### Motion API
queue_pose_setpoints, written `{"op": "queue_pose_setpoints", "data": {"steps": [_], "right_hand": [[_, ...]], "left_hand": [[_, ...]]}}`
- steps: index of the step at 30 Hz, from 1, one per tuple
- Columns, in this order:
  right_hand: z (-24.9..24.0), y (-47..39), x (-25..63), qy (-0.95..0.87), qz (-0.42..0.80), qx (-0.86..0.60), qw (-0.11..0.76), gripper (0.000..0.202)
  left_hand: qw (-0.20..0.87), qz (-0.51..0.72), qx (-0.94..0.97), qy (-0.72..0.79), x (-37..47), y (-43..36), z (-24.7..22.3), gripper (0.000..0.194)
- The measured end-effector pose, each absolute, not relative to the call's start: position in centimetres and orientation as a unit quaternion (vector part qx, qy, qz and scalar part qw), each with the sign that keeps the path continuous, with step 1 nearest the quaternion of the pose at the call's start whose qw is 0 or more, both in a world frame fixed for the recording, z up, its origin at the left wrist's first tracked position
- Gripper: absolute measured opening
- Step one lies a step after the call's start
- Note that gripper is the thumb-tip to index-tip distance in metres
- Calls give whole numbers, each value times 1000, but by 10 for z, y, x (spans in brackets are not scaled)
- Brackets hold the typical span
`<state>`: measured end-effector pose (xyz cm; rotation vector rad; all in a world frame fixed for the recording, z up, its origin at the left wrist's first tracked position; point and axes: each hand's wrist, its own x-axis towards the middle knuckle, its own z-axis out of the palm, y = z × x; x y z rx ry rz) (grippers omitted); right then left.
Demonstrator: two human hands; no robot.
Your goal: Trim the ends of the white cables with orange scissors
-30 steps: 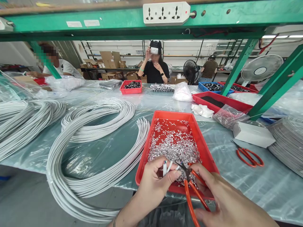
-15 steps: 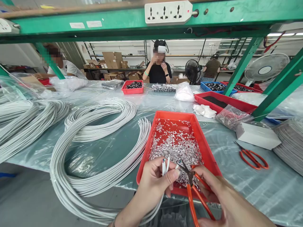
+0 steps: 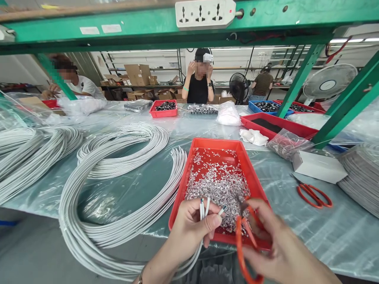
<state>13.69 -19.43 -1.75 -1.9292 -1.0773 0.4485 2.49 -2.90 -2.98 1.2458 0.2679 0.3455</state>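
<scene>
Several white cables [image 3: 207, 206] are pinched in my left hand [image 3: 194, 225], above the near part of a red tray [image 3: 257, 179]. Small coloured wires show at their cut ends, and one end points right, toward the tool. My right hand [image 3: 274, 240] is closed around the orange-handled scissors [image 3: 240, 252], whose blades are blurred and stand a little right of that cable end, apart from it. Beneath both hands, the tray holds a layer of small shiny silvery bits [image 3: 217, 179]. From my left hand the cables run down toward the large coil of white cable [image 3: 71, 197].
More cable coils [image 3: 44, 157] lie left. On the right are a second pair of orange-handled scissors [image 3: 314, 195], a white box [image 3: 319, 167] and a grey coil [image 3: 363, 177]. A green frame [image 3: 304, 94] crosses above. Across the table a person [image 3: 199, 88] raises both hands to their head.
The scissors have drawn back from the cable end and their handles have turned closer together. My left hand keeps its pinch. The person opposite has raised both hands to the headgear.
</scene>
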Motion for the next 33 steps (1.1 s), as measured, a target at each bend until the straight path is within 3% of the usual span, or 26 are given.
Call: {"op": "queue_pose_setpoints", "data": {"steps": [2,4,11,20,22,27,33], "right_hand": [[-17,-194,138,-413,160,-730,520,40],[-16,-195,138,-408,183,-711,543,44],[-25,-200,133,-446,248,-787,347,67],[-15,-201,137,-466,238,-803,284,63],[-13,-199,137,-449,208,-807,322,58],[-12,-193,144,-363,124,-710,591,27],[-14,-172,136,-317,243,-592,700,36]], "left_hand": [[806,165,556,118,25,-28,-31,29],[816,167,537,133,25,-27,-31,29],[827,144,523,143,25,-29,-29,29],[832,110,529,127,27,-28,-32,29],[834,113,528,116,27,-28,-35,27],[843,135,509,109,28,-27,-36,27],[813,135,549,138,32,-34,-35,33]]}}
